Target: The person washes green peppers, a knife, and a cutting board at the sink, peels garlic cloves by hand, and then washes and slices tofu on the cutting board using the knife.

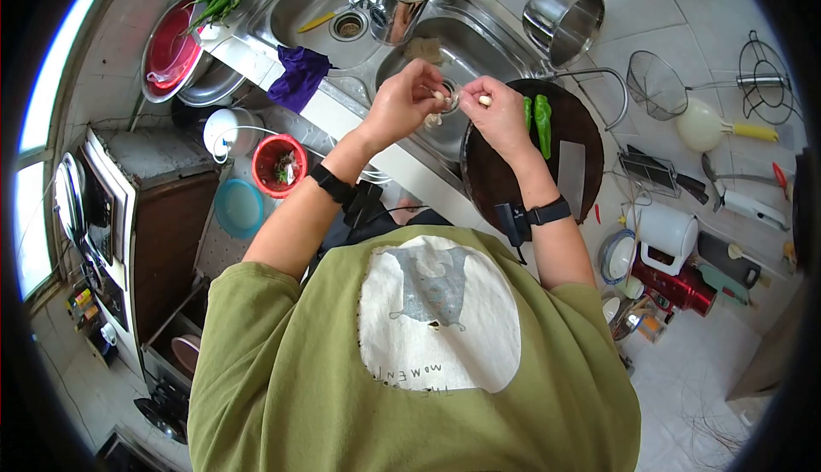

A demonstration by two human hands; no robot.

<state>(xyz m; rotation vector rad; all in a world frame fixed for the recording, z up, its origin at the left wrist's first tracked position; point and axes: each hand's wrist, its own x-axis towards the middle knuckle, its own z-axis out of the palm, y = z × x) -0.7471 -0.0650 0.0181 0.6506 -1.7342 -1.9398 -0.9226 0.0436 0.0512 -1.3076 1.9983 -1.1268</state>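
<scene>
My left hand (400,104) is closed in a pinch over the right sink basin, with a small pale garlic clove (439,95) at its fingertips. Close beside it, my right hand (499,118) pinches another whitish garlic clove (486,100) between thumb and finger. Thin, papery garlic skin (454,98) shows between the two hands. Below the left fingers is another pale bit (433,120), too small to make out well. To the right of my right hand, green peppers (543,126) and a broad knife blade (571,174) lie on a round dark cutting board (500,203).
A steel double sink (295,6) with a faucet lies ahead. A purple cloth (299,77) hangs over the counter edge. On the floor to the left stand a red bucket (263,164) and a blue basin (240,209). A steel saucepan (563,23) is beyond the board.
</scene>
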